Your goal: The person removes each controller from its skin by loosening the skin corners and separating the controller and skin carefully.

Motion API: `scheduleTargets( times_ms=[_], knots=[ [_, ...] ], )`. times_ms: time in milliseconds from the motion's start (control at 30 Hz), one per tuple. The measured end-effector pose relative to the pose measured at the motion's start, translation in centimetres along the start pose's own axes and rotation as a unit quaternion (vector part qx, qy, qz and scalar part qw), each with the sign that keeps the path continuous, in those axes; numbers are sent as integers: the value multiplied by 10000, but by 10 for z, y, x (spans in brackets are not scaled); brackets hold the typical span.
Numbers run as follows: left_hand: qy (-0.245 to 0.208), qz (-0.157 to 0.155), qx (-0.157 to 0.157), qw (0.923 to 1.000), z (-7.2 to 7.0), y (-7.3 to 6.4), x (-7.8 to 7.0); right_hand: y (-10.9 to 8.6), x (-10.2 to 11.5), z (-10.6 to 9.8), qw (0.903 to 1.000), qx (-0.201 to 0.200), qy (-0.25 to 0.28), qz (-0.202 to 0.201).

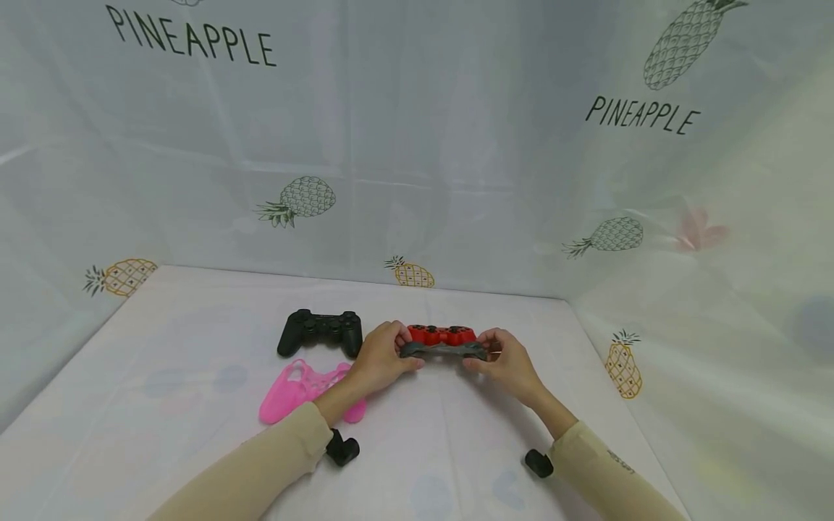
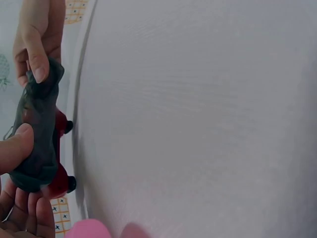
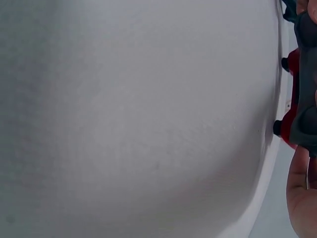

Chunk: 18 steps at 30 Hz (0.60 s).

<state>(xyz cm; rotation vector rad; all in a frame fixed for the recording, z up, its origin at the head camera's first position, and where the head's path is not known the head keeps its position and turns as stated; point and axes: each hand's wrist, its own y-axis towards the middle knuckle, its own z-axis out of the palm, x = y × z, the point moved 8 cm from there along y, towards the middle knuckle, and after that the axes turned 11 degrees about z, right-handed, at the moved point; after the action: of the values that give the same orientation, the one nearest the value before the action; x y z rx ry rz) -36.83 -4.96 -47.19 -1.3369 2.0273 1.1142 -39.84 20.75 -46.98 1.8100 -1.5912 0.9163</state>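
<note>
Above the white table, both hands hold a red game controller [image 1: 440, 333] together with a dark grey-green silicone controller cover [image 1: 444, 349]. The cover lies along the controller's near side in the head view, while the red body and black thumbsticks show beyond it. My left hand [image 1: 381, 356] grips the left end, its thumb [image 2: 22, 141] pressed on the cover in the left wrist view. At the other end, my right hand [image 1: 511, 365] pinches the cover between thumb and fingers. The right wrist view shows the cover [image 3: 306, 79] stretched over part of the red controller [image 3: 292, 106].
A black game controller [image 1: 323, 324] lies on the white-covered table [image 1: 417, 434], left of the hands. Nearer, a pink silicone controller cover [image 1: 287, 396] lies partly beneath the left forearm. A pineapple-print sheet [image 1: 417, 145] hangs behind the table and along its sides.
</note>
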Motion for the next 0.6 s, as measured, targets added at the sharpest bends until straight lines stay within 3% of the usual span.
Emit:
scheduleTargets(
  times_ms=[600],
  knots=[
    [540,224,356,9977,0,3,-4,3,4,4,9982,77,-575,-135]
  ],
)
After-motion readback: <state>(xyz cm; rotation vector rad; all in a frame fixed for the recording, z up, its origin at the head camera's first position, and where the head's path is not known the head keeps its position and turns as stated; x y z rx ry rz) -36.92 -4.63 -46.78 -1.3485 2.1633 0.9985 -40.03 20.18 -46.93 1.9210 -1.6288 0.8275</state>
